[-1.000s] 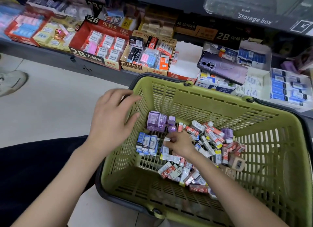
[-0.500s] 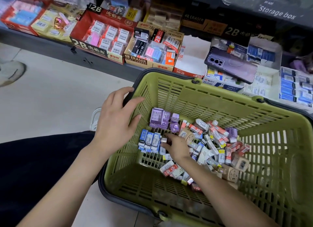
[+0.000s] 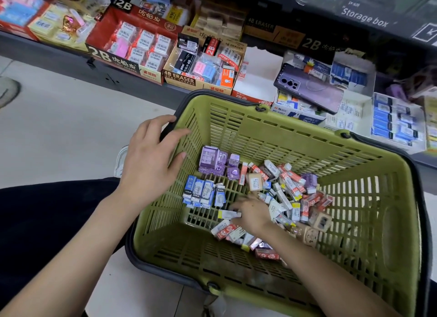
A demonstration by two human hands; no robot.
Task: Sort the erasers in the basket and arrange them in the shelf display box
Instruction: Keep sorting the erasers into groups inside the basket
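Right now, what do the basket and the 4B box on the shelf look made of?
Basket: moulded plastic by the look, matt olive green, with even slotted walls and a dark rim. 4B box: probably printed cardboard, tan, going by its thin folded walls and flat printed front.

Head view, looking down, close above basket

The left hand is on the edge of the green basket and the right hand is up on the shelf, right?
No. The left hand is on the edge of the green basket, but the right hand is down inside the basket among the erasers. The head view shows it.
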